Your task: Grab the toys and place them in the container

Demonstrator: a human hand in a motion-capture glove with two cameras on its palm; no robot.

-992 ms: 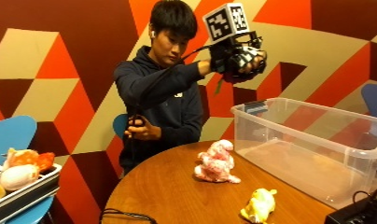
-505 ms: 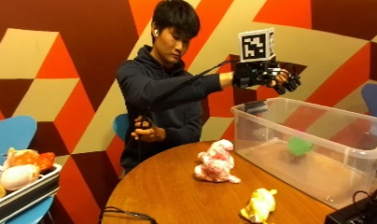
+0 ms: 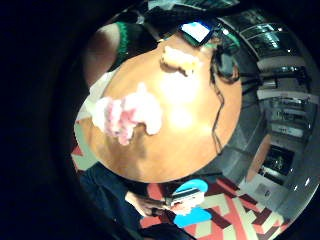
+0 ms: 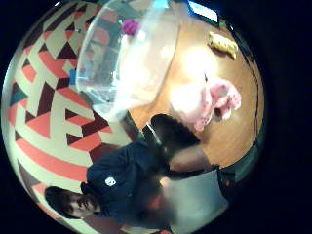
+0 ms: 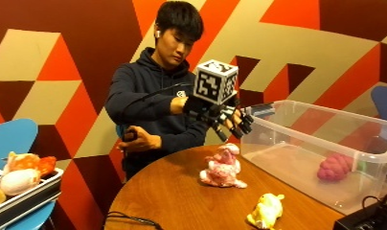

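Above round table (image 5: 181, 201), gloved right hand (image 5: 222, 117) hovers, fingers spread, empty. Pink toy (image 5: 222, 165) below, beside container (image 5: 321, 143); yellow toy (image 5: 265, 211) nearer edge. Risk: careless reach knocks pink toy over or clips container wall.

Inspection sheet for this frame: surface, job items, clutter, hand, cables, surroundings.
Surface: round wooden table.
Job's things: pink plush toy and yellow toy on the table; magenta toy inside the clear container.
Clutter: black device at the table's edge.
Hand: gloved right hand above the pink plush toy, fingers spread, holding nothing.
Cables: black cable on the table's near edge.
Surroundings: tray of toys on a blue chair.
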